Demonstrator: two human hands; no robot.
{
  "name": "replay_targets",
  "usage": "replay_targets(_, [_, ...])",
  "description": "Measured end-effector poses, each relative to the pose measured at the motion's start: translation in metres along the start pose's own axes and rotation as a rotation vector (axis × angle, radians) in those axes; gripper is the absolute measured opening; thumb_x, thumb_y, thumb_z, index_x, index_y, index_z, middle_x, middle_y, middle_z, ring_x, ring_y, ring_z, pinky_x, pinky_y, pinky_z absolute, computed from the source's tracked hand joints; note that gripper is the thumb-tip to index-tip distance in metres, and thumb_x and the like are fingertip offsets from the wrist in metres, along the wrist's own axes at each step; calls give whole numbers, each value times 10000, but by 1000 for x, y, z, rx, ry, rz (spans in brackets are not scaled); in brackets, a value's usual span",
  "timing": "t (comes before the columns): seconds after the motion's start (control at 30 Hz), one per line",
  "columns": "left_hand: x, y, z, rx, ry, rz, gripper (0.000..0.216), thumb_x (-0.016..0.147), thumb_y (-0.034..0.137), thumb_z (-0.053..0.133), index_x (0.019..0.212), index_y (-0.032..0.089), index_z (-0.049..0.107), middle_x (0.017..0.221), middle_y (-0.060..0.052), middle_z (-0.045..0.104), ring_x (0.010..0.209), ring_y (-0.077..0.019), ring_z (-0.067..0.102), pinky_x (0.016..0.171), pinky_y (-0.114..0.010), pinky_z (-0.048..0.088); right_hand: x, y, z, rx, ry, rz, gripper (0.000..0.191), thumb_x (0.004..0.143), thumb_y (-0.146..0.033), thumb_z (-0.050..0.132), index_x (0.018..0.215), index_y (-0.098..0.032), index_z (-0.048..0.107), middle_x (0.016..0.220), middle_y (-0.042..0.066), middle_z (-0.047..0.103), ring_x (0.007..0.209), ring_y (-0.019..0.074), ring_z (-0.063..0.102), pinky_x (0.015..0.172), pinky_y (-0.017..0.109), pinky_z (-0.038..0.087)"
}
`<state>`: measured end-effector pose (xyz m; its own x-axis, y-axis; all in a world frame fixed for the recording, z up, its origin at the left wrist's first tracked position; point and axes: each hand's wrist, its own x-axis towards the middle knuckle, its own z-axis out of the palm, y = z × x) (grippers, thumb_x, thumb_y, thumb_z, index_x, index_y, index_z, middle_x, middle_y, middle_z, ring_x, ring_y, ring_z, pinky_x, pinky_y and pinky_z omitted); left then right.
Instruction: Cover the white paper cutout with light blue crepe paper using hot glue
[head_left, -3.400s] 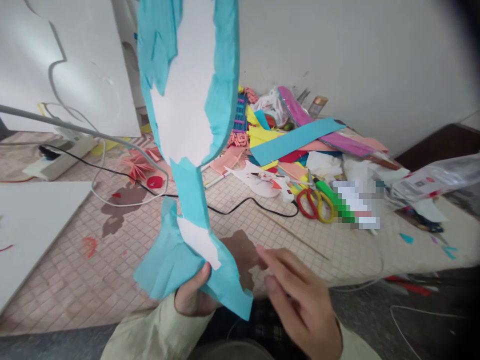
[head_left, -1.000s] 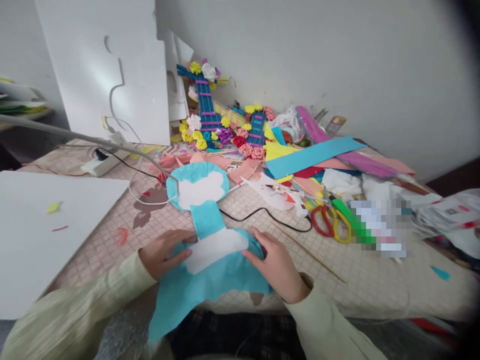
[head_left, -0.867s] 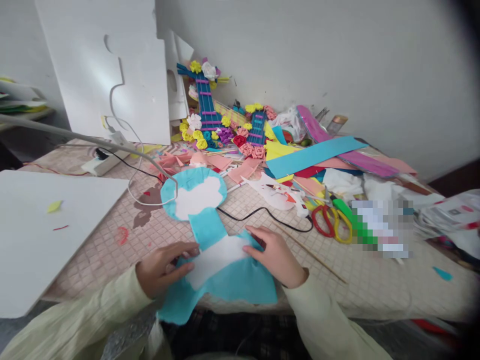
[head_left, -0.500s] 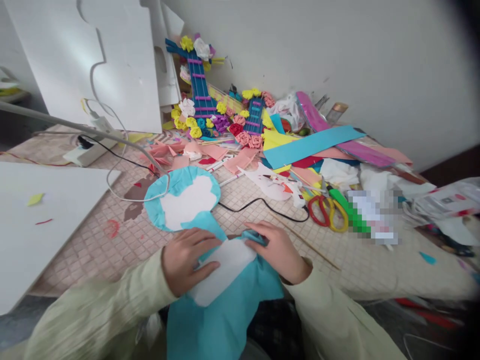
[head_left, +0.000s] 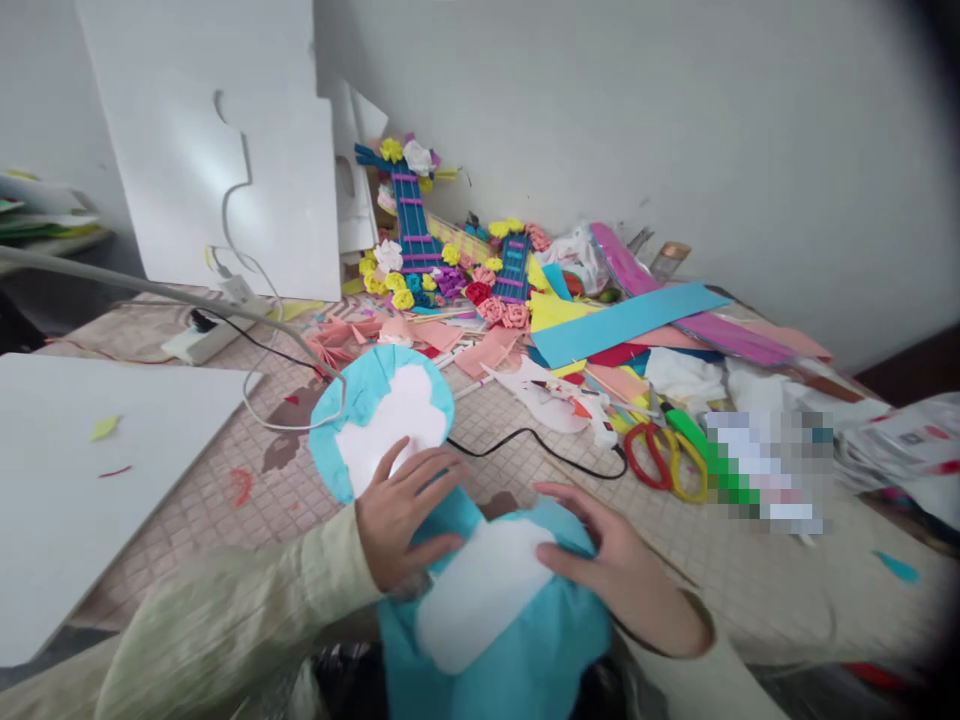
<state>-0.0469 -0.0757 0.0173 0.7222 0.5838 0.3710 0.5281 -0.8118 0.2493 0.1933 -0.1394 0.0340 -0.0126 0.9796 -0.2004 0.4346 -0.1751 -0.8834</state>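
Note:
A white board cut-out (head_left: 487,590) lies on a sheet of blue crepe paper (head_left: 517,675) at the near table edge, the paper hanging down in front. Beyond it, joined by a blue strip, is a rounded part whose white middle (head_left: 394,420) has blue paper folded over its rim. My left hand (head_left: 409,515) lies over the left side of the joining part, fingers spread. My right hand (head_left: 615,560) holds the right end, thumb on the white surface and fingers around the blue paper at the far edge. The undersides of both hands are hidden.
A glue gun (head_left: 592,415) with a black cord, scissors (head_left: 667,460) and a green-handled tool (head_left: 712,455) lie to the right. Paper-flower guitars (head_left: 420,220) stand at the back. A white board (head_left: 67,480) lies left, near a power strip (head_left: 214,335) and a looping cable.
My left hand has lifted and spread its fingers. At the right end, the folded blue edge has loosened and my right hand has opened wider around it. The whole view has shifted.

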Motion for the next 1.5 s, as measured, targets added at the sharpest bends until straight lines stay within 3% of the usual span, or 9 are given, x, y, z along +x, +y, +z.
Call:
replay_targets(0.2, [1,-12,-49,20,113,143,490,808,256,472,1282,236,350,1320,-69,455,1260,-257,316,1053,-485,175,-21,-1,-71,-212,107,13,544,607,-461,670,1110,-274,580,1187,51,567,1107,287,508,863,371,489])
replay_targets(0.43, [-7,-65,-68,51,90,-45,481,872,279,391,1329,186,276,1370,-133,369,1271,-243,305,1024,-433,274,-19,7,-121,-280,-36,33,513,575,-381,720,1071,-297,623,1151,55,594,1061,313,540,867,408,479])
replay_targets(0.63, [-17,-123,-63,-28,-198,-284,588,836,574,254,1235,186,445,1248,-95,530,1152,-251,469,972,-393,348,26,-13,-81,-72,-290,58,434,627,-374,688,1021,-197,638,980,54,665,924,249,608,829,386,479])
replay_targets(0.77, [3,-150,-71,70,-140,-321,724,775,645,266,1195,100,488,1237,-200,513,1146,-327,457,976,-472,309,76,-30,-38,104,-308,-8,374,584,-335,710,904,-150,656,878,38,685,802,203,634,746,339,502])
replay_targets(0.9, [39,-137,-67,70,-131,-280,615,783,548,381,1205,113,486,1326,-166,431,1266,-312,297,1050,-501,146,120,-43,-5,64,-279,-160,387,557,-315,723,894,-137,660,873,31,686,792,192,632,739,329,500])
replay_targets(1.0, [62,-114,-44,-38,-266,-259,566,762,514,443,1088,71,576,1108,-182,614,1040,-289,555,894,-418,427,136,-47,7,43,-192,-229,403,599,-316,698,958,-141,642,965,44,668,901,200,610,822,344,469])
replay_targets(1.17, [73,-92,-1,-199,-395,-203,536,782,458,318,1061,81,578,745,14,700,691,-154,650,637,-218,498,109,-42,-1,-23,146,-277,459,721,-359,597,1113,-129,545,1139,125,577,1018,216,551,903,376,410])
replay_targets(1.27, [72,-92,12,-229,-418,-172,487,765,459,357,964,96,615,693,44,680,648,-137,636,602,-196,480,69,-31,-12,-132,325,-251,390,792,-449,489,1044,-162,572,1028,103,624,891,205,596,780,344,473])
replay_targets(1.5, [62,-85,21,-70,-355,-169,267,736,424,527,749,172,615,732,-17,656,730,-189,608,645,-294,414,16,6,16,-4,-48,-48,457,834,-545,347,710,-178,589,623,34,601,599,178,580,569,301,471])
